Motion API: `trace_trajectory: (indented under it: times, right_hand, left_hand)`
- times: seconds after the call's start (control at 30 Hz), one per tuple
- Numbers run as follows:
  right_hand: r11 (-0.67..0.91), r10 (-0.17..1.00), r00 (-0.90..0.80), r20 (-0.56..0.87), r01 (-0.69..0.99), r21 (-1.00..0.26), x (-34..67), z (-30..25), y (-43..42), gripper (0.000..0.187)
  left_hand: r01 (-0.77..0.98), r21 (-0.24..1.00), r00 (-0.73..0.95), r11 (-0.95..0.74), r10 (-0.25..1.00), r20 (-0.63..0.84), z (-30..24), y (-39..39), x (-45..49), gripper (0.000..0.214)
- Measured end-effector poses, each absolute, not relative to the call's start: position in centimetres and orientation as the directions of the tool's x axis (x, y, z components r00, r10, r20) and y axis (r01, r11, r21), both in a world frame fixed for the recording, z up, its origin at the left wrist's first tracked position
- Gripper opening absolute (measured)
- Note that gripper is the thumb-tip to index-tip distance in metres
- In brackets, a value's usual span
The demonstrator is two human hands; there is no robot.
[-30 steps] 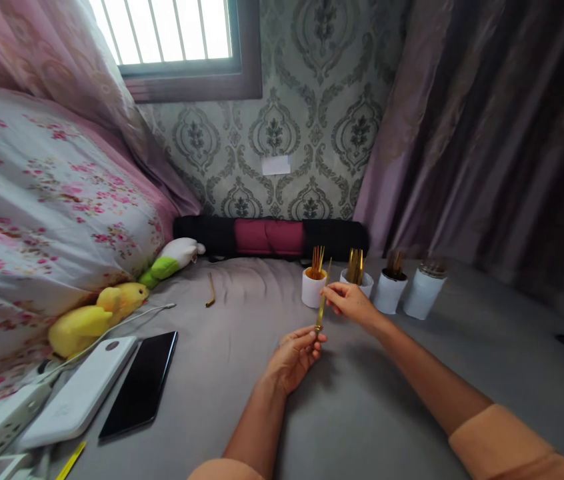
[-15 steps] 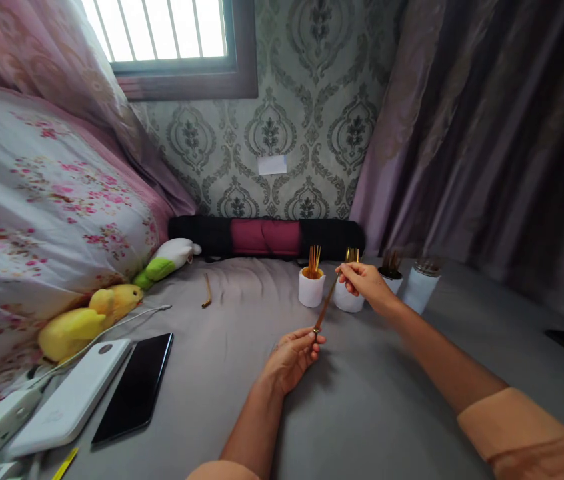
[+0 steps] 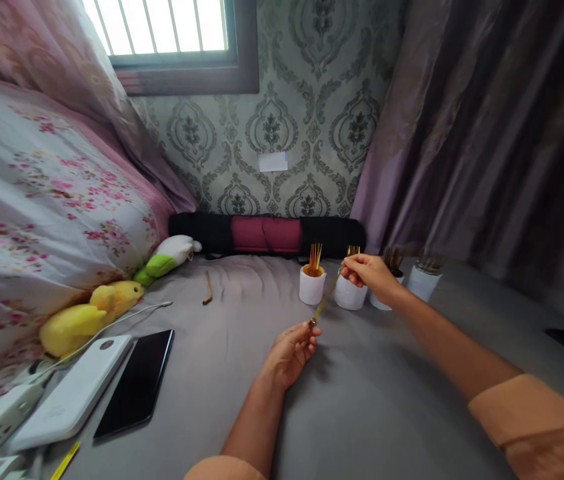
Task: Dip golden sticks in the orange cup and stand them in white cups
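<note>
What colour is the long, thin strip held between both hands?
The thin strip is gold; head view.

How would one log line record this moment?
left hand: holds gold strip, lower end; right hand: holds upper end; white cups: standing nearby

The right sleeve (image 3: 532,417) is plain peach-orange cloth, ending partway along the forearm (image 3: 449,343) in a broad edge, with a darker crease farther up. The left sleeve (image 3: 227,469) matches in colour. Left hand (image 3: 289,353) and right hand (image 3: 371,277) are bare.
</note>
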State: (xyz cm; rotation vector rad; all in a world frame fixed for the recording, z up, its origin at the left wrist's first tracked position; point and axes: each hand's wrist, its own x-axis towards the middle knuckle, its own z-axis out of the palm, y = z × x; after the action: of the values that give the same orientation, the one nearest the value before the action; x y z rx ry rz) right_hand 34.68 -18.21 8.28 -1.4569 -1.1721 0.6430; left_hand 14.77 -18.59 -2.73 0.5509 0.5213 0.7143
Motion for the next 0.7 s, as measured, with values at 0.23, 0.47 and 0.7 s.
trace_trajectory:
  times: [0.23, 0.47, 0.7]
  right_hand:
    - [0.095, 0.867, 0.448, 0.218, 0.281, -0.955, 35.6, 11.2, -17.4, 0.011]
    - [0.123, 0.777, 0.542, 0.321, 0.370, -0.921, 37.2, 13.6, -15.9, 0.013]
    - [0.135, 0.684, 0.565, 0.462, 0.524, -0.841, 37.9, 14.6, -14.5, 0.019]
  left_hand:
    - [-0.539, 0.525, 0.620, 0.659, 0.732, -0.282, -2.9, -18.0, 14.6, 0.019]
    - [-0.556, 0.491, 0.618, 0.671, 0.728, -0.295, -2.9, -18.0, 14.5, 0.017]
    - [-0.567, 0.474, 0.619, 0.674, 0.728, -0.295, -3.1, -17.8, 14.5, 0.019]
